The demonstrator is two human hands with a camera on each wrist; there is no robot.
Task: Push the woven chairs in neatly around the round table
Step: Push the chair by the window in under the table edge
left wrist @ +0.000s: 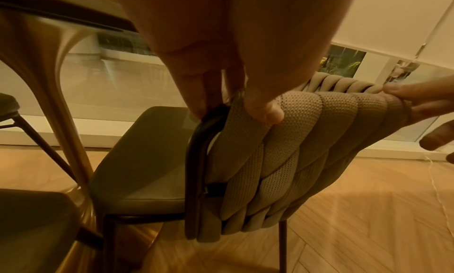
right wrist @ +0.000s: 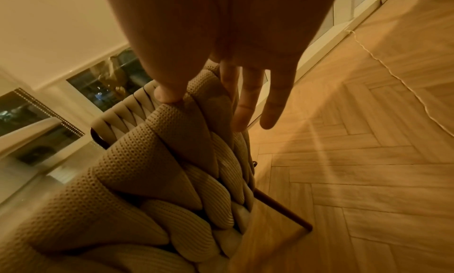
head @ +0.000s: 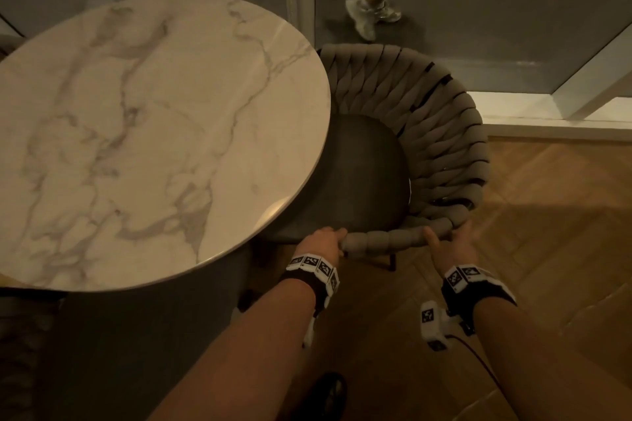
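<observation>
Beside round table, both hands' grip holds woven chair rim.

In my head view, the round marble-topped table is white with grey veining, and the woven chair beside it has a taupe braided-strap back around a dark grey seat cushion. My wristbands carry black-and-white square markers. The wooden floor is warm brown in a herringbone pattern.
</observation>
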